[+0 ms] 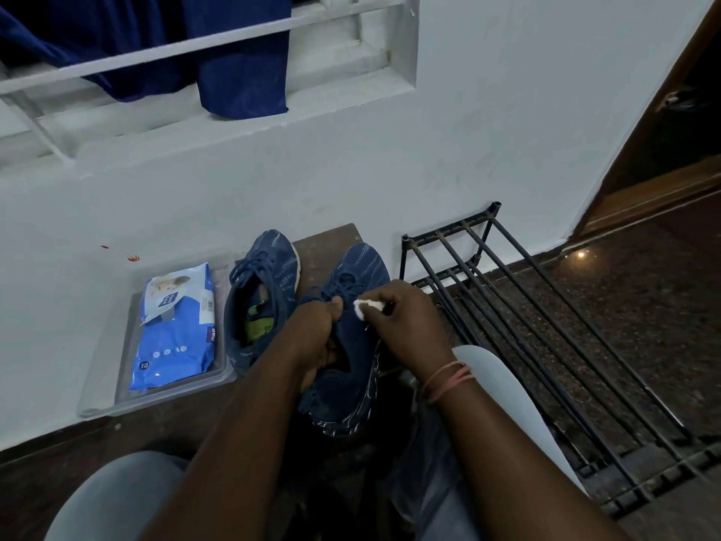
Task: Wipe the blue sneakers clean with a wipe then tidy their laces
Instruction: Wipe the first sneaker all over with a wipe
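Orange wristbands [448, 378], pale grey trousers [117, 497]

Both our forearms reach forward over the sneaker [353, 369], our left hand [318, 337] curled round its collar, our right hand [402, 314] just beside, pinching the wipe [361, 306] above its laces.

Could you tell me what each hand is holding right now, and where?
The left hand grips the nearer sneaker at its collar opening; the right hand pinches a balled white wipe against its upper.
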